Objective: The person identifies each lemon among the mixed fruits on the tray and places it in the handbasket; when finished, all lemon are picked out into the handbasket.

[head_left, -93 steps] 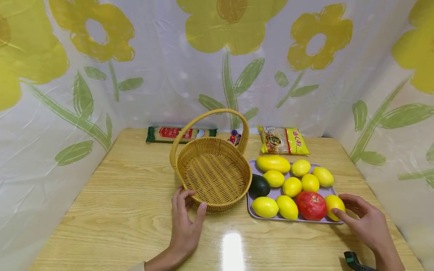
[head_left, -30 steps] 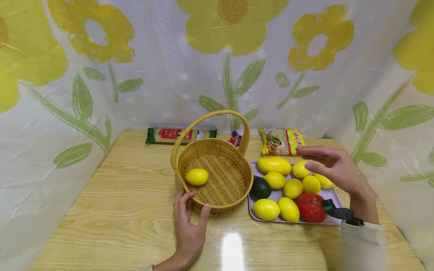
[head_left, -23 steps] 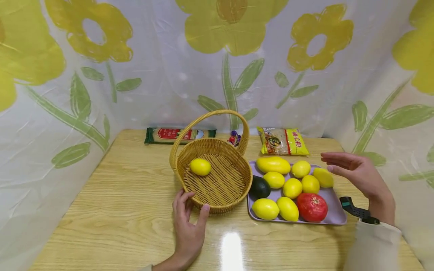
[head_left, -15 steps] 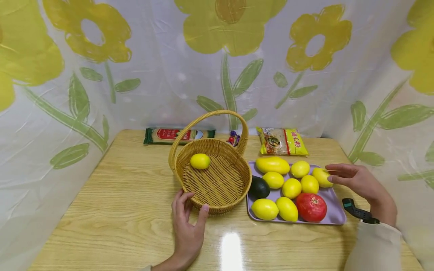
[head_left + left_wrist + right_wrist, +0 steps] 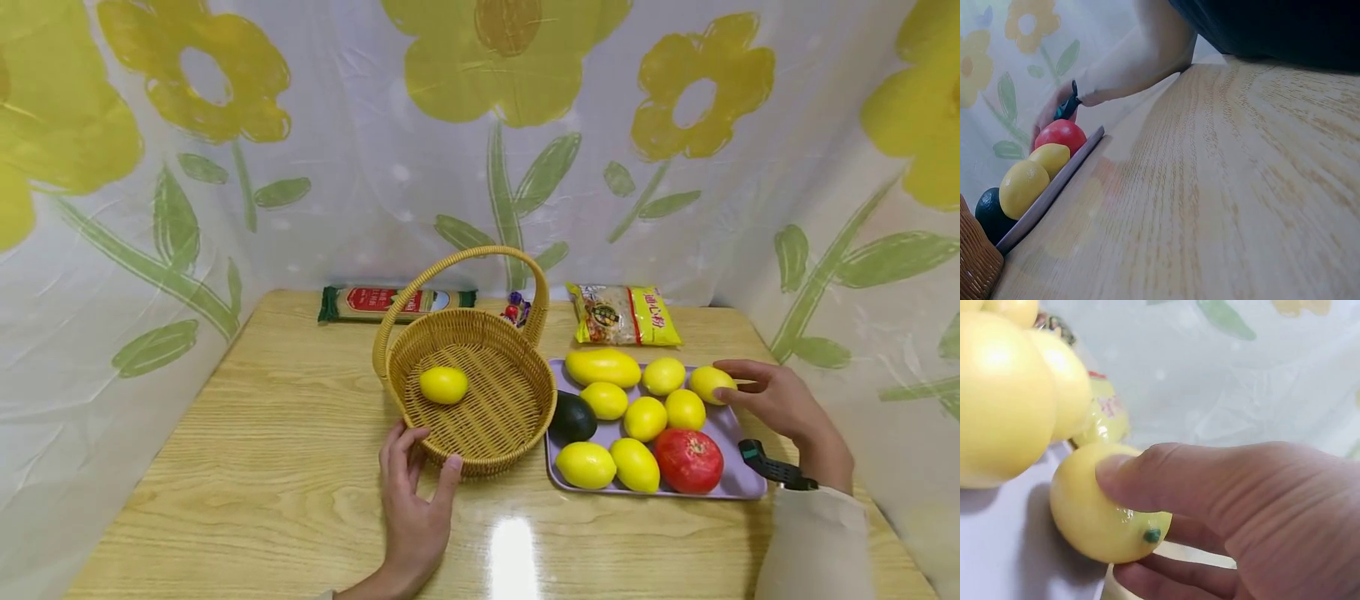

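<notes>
My right hand [image 5: 783, 404] is at the tray's far right corner, thumb and fingers pinching a lemon [image 5: 710, 385]. In the right wrist view, the thumb presses on this lemon [image 5: 1107, 503] and fingers lie beneath it. The lilac tray [image 5: 738, 467] also bears several other lemons [image 5: 587, 464], a red pomegranate [image 5: 688, 461], a long yellow fruit [image 5: 602, 367] and a dark green fruit [image 5: 573, 417]. My left hand [image 5: 416, 508] holds the near left rim of the wicker basket [image 5: 487, 462]. One lemon [image 5: 443, 385] lies inside the basket.
Along the back edge lie a green-ended pasta packet [image 5: 397, 302], a small purple-wrapped item [image 5: 514, 308] and a yellow food bag [image 5: 625, 315]. The basket's tall handle [image 5: 480, 252] arches above it. A flowered curtain [image 5: 360, 183] encloses the wooden table [image 5: 277, 467].
A lemon from the tray's front right corner now lies in the basket, where it has rolled about. My right hand has come back to the tray and taken hold of the far right lemon.
</notes>
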A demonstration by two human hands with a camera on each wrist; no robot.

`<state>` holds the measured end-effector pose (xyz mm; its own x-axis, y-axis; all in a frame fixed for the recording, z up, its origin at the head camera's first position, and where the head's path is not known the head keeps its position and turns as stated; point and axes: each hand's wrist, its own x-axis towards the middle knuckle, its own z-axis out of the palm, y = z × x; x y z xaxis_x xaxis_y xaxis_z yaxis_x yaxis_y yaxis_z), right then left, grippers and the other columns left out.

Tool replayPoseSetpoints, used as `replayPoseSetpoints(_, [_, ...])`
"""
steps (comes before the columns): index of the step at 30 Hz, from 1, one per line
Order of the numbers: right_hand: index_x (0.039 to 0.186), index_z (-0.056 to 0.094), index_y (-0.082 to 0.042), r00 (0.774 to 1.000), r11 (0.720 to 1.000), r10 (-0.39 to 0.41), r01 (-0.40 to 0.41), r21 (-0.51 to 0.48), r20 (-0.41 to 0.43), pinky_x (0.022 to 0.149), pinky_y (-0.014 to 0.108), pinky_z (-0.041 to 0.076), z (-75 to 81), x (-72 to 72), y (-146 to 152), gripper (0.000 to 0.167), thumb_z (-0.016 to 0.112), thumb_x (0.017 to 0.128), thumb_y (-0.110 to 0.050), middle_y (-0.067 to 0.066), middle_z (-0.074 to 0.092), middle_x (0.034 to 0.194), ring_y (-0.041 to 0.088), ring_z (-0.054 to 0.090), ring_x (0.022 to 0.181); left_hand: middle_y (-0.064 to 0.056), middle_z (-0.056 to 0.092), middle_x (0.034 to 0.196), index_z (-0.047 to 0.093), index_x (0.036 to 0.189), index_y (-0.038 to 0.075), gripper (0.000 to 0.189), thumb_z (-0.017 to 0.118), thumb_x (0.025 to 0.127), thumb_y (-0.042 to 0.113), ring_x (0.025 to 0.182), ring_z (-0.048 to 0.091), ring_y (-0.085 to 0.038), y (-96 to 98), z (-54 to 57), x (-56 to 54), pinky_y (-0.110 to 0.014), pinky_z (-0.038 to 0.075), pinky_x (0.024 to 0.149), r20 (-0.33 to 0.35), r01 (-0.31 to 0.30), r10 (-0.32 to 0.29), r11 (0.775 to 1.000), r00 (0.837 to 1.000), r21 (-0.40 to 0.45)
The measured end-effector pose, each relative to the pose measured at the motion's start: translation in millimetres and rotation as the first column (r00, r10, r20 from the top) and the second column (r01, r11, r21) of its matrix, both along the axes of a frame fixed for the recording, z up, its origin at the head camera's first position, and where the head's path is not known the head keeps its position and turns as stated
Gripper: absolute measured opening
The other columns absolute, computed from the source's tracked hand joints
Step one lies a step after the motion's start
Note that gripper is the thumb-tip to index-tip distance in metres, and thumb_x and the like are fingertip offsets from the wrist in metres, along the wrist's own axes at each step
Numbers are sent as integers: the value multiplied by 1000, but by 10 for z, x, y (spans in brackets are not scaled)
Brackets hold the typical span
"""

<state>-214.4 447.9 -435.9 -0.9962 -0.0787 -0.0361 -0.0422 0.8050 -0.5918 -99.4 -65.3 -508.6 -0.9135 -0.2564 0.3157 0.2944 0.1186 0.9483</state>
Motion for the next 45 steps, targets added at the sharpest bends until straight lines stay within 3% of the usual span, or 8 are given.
replayPoseSetpoints(4, [152,64,-8,999,999,13,-15,-48,-50,84,9,53,153,80,-45,54,76,106,-35,16,71,145,25,74,120,-24,25,172,49,147,-2,54,77,102,10,157,36,-51,-1,-12,13,-23,33,131,2,-8,8,1000,1000,-9])
replayPoseSetpoints(8, [153,63,-8,986,965,90,-121,-232,-142,90,8,56,397,165,-206,46,71,108,-18,-11,73,138,-3,70,112,-24,26,171,49,147,-2,54,77,102,10,157,36,-51,-1,-17,13,-23,33,131,-3,-10,10,1000,1000,-8])
replayPoseSetpoints(12, [150,58,7,931,834,252,-347,-428,-265,97,15,62,573,160,-474,46,62,104,11,-6,73,138,8,74,114,-24,26,171,50,147,-1,53,77,102,10,158,35,-50,-2,-19,7,-24,34,131,-5,-12,12,1000,1000,-10])
replayPoseSetpoints(16, [147,59,10,864,722,401,-503,-476,-304,98,22,65,647,107,-849,49,61,99,20,3,73,140,15,74,117,-22,27,171,50,145,1,51,77,103,11,159,34,-49,-7,-23,8,-23,34,131,3,-15,15,1000,1000,-16])
replayPoseSetpoints(25, [148,66,-5,746,595,640,-633,-495,-185,98,32,67,459,33,-1894,46,71,103,4,14,70,147,21,75,118,-23,27,171,51,146,0,53,77,102,10,158,36,-51,-7,-28,5,-25,33,131,-3,-6,6,1000,1000,-14])
replayPoseSetpoints(28, [148,67,-9,726,590,670,-647,-483,-153,103,35,66,381,56,-2152,45,73,104,-3,13,70,147,20,74,122,-25,26,171,50,147,-2,54,77,102,9,157,36,-52,-5,-29,-1,-26,33,131,-13,1,-1,1000,1000,-13])
replayPoseSetpoints(37, [147,70,-17,709,654,681,-702,-283,-184,107,41,65,244,174,-2671,44,78,104,-22,-2,72,147,16,69,132,-27,25,170,49,147,-1,54,77,102,9,158,36,-50,-8,-18,-10,-27,33,132,-18,1,-1,1000,1000,-15])
replayPoseSetpoints(45, [146,70,-13,763,682,619,-640,-355,-188,111,40,63,393,167,-2509,46,81,101,-16,3,72,146,19,73,127,-27,27,170,50,146,-2,54,78,101,9,159,34,-51,-6,-17,-16,-20,34,130,-21,-10,10,1000,1000,-5])
